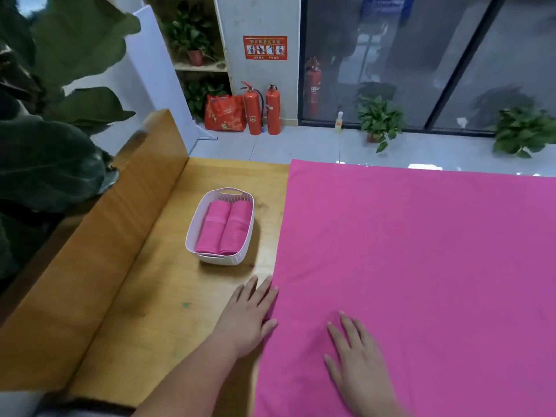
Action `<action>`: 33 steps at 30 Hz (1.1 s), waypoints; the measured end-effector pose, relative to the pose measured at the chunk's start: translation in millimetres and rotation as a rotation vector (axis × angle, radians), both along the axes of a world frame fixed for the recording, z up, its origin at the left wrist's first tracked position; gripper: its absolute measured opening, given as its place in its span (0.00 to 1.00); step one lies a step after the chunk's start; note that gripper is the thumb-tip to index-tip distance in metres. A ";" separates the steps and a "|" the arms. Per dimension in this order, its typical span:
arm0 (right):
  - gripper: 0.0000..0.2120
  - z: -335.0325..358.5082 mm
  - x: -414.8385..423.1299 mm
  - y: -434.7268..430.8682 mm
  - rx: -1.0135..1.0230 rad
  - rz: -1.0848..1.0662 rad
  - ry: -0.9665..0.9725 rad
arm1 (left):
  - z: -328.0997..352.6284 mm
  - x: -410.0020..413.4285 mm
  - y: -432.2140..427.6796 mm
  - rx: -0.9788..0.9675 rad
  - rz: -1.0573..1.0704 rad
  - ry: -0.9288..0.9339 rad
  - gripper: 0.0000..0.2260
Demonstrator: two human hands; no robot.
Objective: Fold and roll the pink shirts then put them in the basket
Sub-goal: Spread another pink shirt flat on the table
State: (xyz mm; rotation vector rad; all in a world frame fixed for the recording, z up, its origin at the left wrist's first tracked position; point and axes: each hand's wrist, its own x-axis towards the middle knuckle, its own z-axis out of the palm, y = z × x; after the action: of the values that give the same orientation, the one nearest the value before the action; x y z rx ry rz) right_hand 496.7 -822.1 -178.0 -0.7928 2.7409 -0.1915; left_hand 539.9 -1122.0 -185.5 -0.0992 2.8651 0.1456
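Resting flat at 6 o'clock: right hand (359, 365), fingers spread, on pink cloth (421, 266). Lying spread at 7 o'clock: left hand (249, 317), fingertips touching cloth edge. Sitting at 10 o'clock on counter (144, 296): white basket (221, 260), holding two rolled pink shirts (224, 228) side by side.

pink cloth (421, 266), basket (195, 233), 2 rolled shirts (224, 228)

2 rolled shirts (224, 228), 1 basket (221, 259), 2 extinguishers (263, 108)

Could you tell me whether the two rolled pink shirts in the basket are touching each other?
Touching: the head view shows the two rolled shirts pressed side by side in the basket, no gap between.
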 end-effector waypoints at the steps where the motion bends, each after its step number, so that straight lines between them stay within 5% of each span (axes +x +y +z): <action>1: 0.32 2.4 6.5 -15.9 0.001 -0.009 -0.010 | 1.5 0.5 -3.6 0.007 -0.019 -0.004 0.35; 13: 0.51 13.8 58.8 -127.7 0.069 -0.073 -0.117 | 9.3 -10.8 -39.3 0.130 -0.110 -0.018 0.34; 19: 0.41 13.3 70.7 -132.2 -0.012 -0.131 -0.087 | 10.8 -9.7 -40.8 0.234 -0.032 0.062 0.33; 25: 0.45 28.2 58.5 -127.0 -0.041 -0.147 -0.213 | 14.6 -31.8 -25.8 0.480 0.212 0.249 0.23; 33: 0.37 67.9 42.6 -111.1 -0.201 -0.283 -0.489 | 36.3 -132.3 -5.8 0.642 0.410 0.102 0.31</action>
State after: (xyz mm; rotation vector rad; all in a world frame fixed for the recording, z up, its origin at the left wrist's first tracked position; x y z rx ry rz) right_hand 539.3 -933.2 -110.1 -0.3354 2.3698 -0.6362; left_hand 407.5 -1127.7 -149.2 -0.5541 2.6998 1.1542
